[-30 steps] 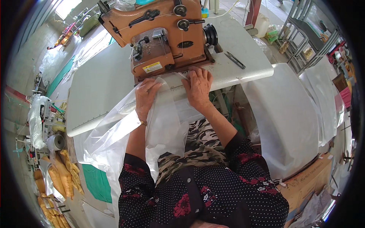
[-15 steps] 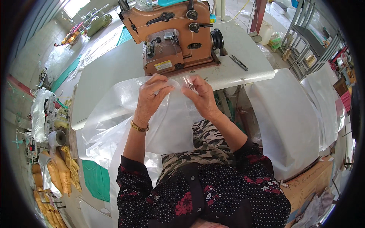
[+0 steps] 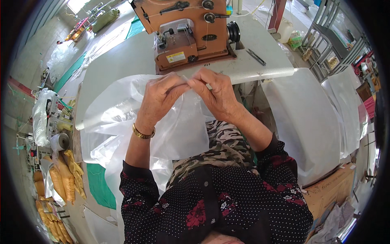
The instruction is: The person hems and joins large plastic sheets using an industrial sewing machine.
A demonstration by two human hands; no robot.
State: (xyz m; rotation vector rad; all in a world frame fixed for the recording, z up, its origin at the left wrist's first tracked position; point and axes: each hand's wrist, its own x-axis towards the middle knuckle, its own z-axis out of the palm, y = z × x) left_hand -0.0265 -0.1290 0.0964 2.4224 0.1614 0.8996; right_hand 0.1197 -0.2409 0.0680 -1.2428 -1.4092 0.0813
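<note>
So over on the far left there's a pile of yellowish bundles [image 3: 63, 183] with a pale roll [image 3: 61, 141] just above them, then a bit of green sheeting [image 3: 99, 187] down low. Next comes the pale bench [image 3: 109, 61], with a big translucent plastic sheet [image 3: 185, 130] spilling over its front edge and down across the person's lap. The left hand [image 3: 160, 97], gold band [image 3: 143, 132] on the wrist, has its thumb and fingers pinched on the sheet's upper edge. Behind, on the bench, sits a brown sewing machine [image 3: 219, 46]. The right hand [image 3: 215, 93] is pinched onto that same edge, fingertips practically meeting the left's; can't make out exactly what's between them. Further right, dark tweezers [image 3: 256, 57] lie on the bench, then whitish sheets [image 3: 308, 134] hang beside it, near a cardboard box [image 3: 333, 191].
</note>
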